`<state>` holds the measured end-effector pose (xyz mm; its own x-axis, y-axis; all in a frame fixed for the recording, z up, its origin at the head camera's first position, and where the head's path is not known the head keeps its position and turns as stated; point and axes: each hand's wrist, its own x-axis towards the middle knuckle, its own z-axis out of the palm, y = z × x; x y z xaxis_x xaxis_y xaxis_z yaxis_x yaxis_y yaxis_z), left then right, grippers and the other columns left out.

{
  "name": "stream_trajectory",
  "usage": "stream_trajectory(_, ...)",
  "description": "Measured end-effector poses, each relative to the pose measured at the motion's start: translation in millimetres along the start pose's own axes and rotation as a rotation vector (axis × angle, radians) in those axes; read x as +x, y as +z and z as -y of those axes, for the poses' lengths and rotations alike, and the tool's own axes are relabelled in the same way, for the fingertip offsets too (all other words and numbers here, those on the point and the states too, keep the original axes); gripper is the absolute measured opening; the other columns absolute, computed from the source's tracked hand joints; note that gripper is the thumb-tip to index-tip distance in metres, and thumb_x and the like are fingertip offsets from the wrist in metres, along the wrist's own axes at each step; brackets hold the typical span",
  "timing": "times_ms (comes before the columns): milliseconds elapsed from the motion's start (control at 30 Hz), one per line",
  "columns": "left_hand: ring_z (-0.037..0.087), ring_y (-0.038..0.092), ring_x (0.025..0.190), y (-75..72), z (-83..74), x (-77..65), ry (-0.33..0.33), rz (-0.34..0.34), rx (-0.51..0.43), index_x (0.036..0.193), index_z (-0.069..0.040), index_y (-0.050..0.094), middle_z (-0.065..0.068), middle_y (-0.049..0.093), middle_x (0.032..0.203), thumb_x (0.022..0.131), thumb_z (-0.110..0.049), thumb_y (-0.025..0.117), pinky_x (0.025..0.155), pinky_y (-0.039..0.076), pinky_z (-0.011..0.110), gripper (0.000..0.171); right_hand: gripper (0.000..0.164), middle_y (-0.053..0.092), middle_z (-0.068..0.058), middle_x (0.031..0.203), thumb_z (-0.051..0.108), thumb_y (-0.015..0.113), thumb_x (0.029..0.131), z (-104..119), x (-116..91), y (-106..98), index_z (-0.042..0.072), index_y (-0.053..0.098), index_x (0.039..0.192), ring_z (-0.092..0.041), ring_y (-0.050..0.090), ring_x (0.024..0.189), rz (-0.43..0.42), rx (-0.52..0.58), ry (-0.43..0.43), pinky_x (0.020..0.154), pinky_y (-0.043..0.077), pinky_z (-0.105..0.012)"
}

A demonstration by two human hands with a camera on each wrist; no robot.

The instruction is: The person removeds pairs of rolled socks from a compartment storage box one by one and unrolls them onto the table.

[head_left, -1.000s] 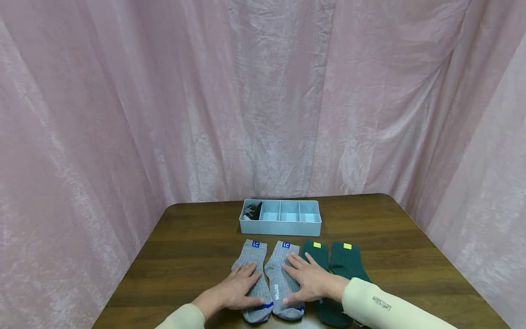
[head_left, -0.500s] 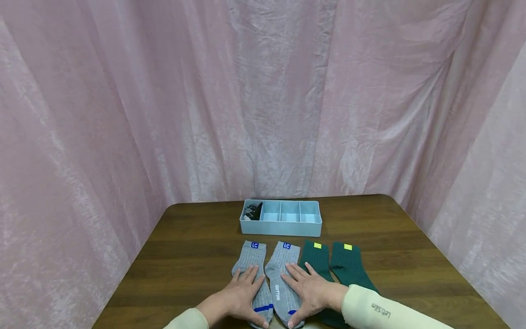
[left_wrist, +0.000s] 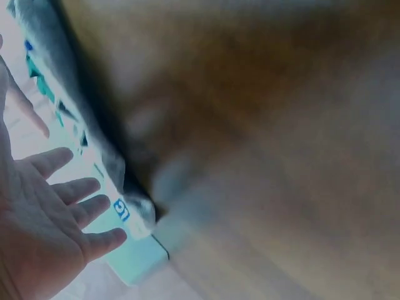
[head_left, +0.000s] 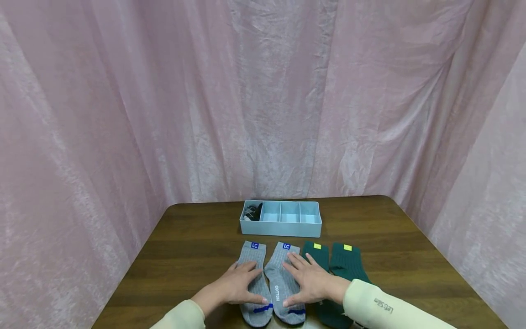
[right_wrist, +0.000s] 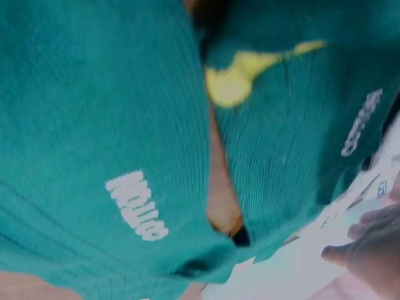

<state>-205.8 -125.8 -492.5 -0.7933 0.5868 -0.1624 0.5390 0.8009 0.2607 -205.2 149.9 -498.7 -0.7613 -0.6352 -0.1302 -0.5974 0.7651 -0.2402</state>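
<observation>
Two grey socks with blue LC labels lie flat side by side on the table. Over the left grey sock (head_left: 252,255) is my left hand (head_left: 235,284), its fingers spread and straight; the left wrist view shows that hand's palm (left_wrist: 44,231) facing the sock. My right hand (head_left: 310,279) lies across the right grey sock (head_left: 281,269), fingers fanned out, thumb near the toe end. Under the right wrist, two green socks with yellow labels are partly hidden: the nearer green sock (head_left: 319,256) and the outer green sock (head_left: 347,262). Neither hand grips anything.
Behind the socks stands a light blue divided box (head_left: 281,227). Its leftmost compartment holds dark patterned socks (head_left: 252,212). The brown wooden table (head_left: 185,256) ends in front of a pink curtain (head_left: 263,100).
Both hands slid toward the body over the grey socks, then moved back forward to about where they were. The grey socks' toe ends show more now than half a second ago.
</observation>
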Motion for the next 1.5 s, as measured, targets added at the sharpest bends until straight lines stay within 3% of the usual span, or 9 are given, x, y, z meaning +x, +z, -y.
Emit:
stream_trajectory(200, 0.033, 0.040, 0.138, -10.6, 9.5, 10.5, 0.008, -0.068, 0.004, 0.144, -0.012, 0.053, 0.015, 0.044, 0.151, 0.085, -0.069, 0.060, 0.111, 0.027, 0.060, 0.082, 0.102, 0.016, -0.016, 0.163, 0.075, 0.058, 0.082, -9.5, 3.7, -15.2, 0.011, 0.030, 0.157, -0.035, 0.012, 0.150, -0.090, 0.019, 0.059, 0.115, 0.011, -0.063)
stream_trajectory(500, 0.039, 0.041, 0.137, -31.2, 25.3, 16.4, 0.011, -0.141, -0.019, 0.144, -0.007, 0.052, 0.020, 0.044, 0.149, 0.090, -0.059, 0.063, 0.109, 0.031, 0.060, 0.075, 0.103, 0.019, -0.020, 0.161, 0.069, 0.063, 0.083, -37.2, 12.0, -41.8, 0.004, 0.029, 0.155, -0.039, 0.017, 0.148, -0.248, 0.004, 0.163, 0.114, 0.014, -0.064)
stream_trajectory(700, 0.039, 0.041, 0.136, -42.8, 35.6, 25.2, -0.020, -0.230, -0.037, 0.144, -0.006, 0.052, 0.020, 0.044, 0.148, 0.091, -0.054, 0.064, 0.108, 0.032, 0.060, 0.072, 0.108, 0.017, -0.027, 0.160, 0.069, 0.064, 0.083, -61.4, 20.8, -57.2, -0.002, 0.025, 0.155, -0.043, 0.015, 0.147, -0.306, 0.084, 0.261, 0.113, 0.013, -0.066)
stream_trajectory(867, 0.040, 0.042, 0.136, -53.1, 41.8, 40.3, -0.067, -0.307, -0.079, 0.146, -0.005, 0.048, 0.021, 0.045, 0.148, 0.093, -0.051, 0.064, 0.107, 0.035, 0.059, 0.072, 0.112, 0.015, -0.030, 0.159, 0.066, 0.066, 0.083, -77.5, 29.6, -63.1, -0.005, 0.018, 0.155, -0.045, 0.015, 0.146, -0.356, 0.178, 0.347, 0.112, 0.014, -0.067)
stream_trajectory(1067, 0.039, 0.038, 0.139, -66.5, 44.2, 68.9, -0.156, -0.392, -0.196, 0.150, -0.004, 0.040, 0.021, 0.040, 0.151, 0.094, -0.049, 0.063, 0.109, 0.034, 0.056, 0.075, 0.113, 0.013, -0.030, 0.159, 0.067, 0.065, 0.084, -90.4, 37.7, -64.1, -0.005, 0.013, 0.156, -0.047, 0.015, 0.146, -0.377, 0.251, 0.416, 0.112, 0.015, -0.066)
stream_trajectory(1267, 0.039, 0.035, 0.140, -71.0, 37.4, 93.6, -0.267, -0.460, -0.320, 0.152, -0.006, 0.038, 0.021, 0.036, 0.154, 0.095, -0.045, 0.064, 0.110, 0.033, 0.056, 0.074, 0.116, 0.008, -0.029, 0.161, 0.066, 0.063, 0.086, -92.5, 43.1, -64.0, -0.007, 0.006, 0.155, -0.045, 0.014, 0.146, -0.365, 0.331, 0.455, 0.113, 0.020, -0.062)
stream_trajectory(1500, 0.041, 0.037, 0.138, -72.7, 29.9, 111.4, -0.339, -0.525, -0.412, 0.153, -0.003, 0.035, 0.024, 0.036, 0.152, 0.098, -0.040, 0.062, 0.108, 0.034, 0.056, 0.071, 0.113, 0.005, -0.031, 0.160, 0.061, 0.060, 0.091, -90.0, 46.9, -65.5, -0.008, -0.003, 0.154, -0.046, 0.014, 0.146, -0.346, 0.385, 0.529, 0.113, 0.022, -0.061)
